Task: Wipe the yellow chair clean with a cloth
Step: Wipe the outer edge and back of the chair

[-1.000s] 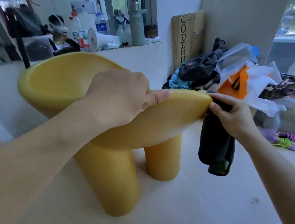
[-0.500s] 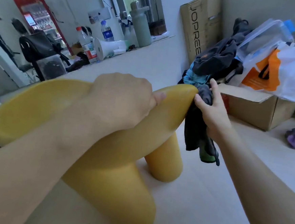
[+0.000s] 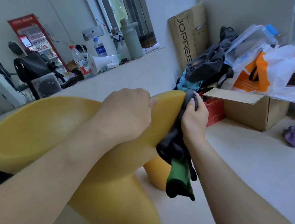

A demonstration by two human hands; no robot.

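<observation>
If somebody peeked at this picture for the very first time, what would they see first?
Probably the big yellow chair, tipped over in the middle of the floor. The left hand grips its rim, and the right hand presses a dark cloth with a green end against its edge. After that, the messy pile at the right: an orange and white bag over an open cardboard box.
</observation>
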